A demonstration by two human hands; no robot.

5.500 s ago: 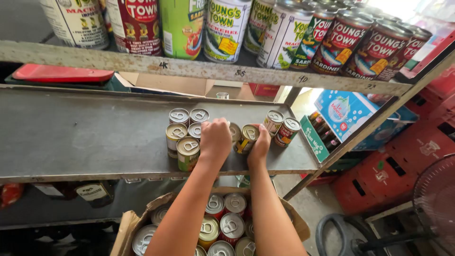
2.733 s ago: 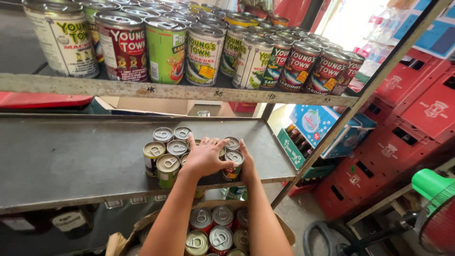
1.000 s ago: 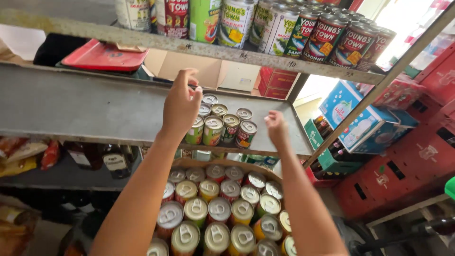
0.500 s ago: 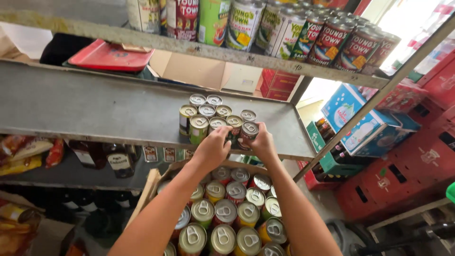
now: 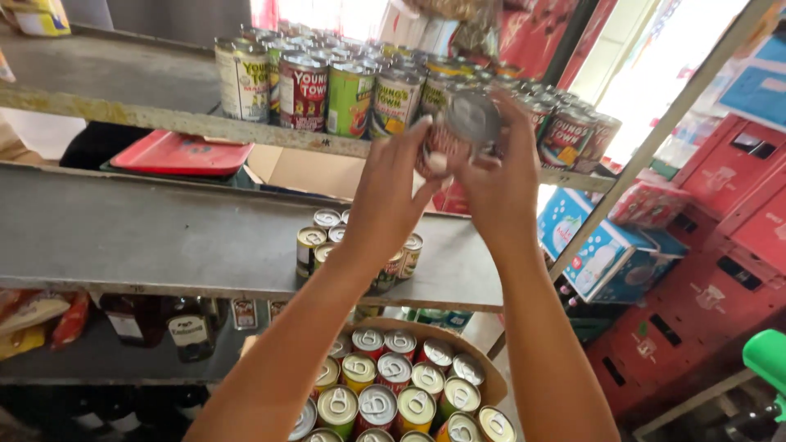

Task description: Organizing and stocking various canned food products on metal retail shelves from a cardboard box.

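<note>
Both hands have come up from the middle shelf (image 5: 164, 245) since half a second ago, when they rested on the can cluster (image 5: 360, 245) near its front edge. Now they are raised in front of the top shelf (image 5: 123, 106), and they hold one can (image 5: 471, 119) between them.

Grip: left hand (image 5: 393, 192) curled against the can's left side, right hand (image 5: 499, 184) wrapped round its right side and underside. Fingers pressed on the can from both sides (its end faces the camera).

Risks, as judged:
- The can sits in mid-air, clear of any shelf. A loose hold would drop it toward the cluster or into the box (image 5: 483, 385) of cans below, denting or scattering them.
- The top-shelf row (image 5: 327, 90) is packed tight to the front edge. A knock from the can or a knuckle could tip a front tin off.
- The cluster stands near the middle shelf's front edge, under the forearms; a lowered arm could sweep it off.

Hard to make out:
- The can's label is hidden by fingers, and its end is blurred.
- Fingertip contact behind the can is not visible.
- Part of the cluster is masked by the left forearm.
- The back of the top shelf is washed out by daylight.
- The box is cut off at the bottom edge.
</note>
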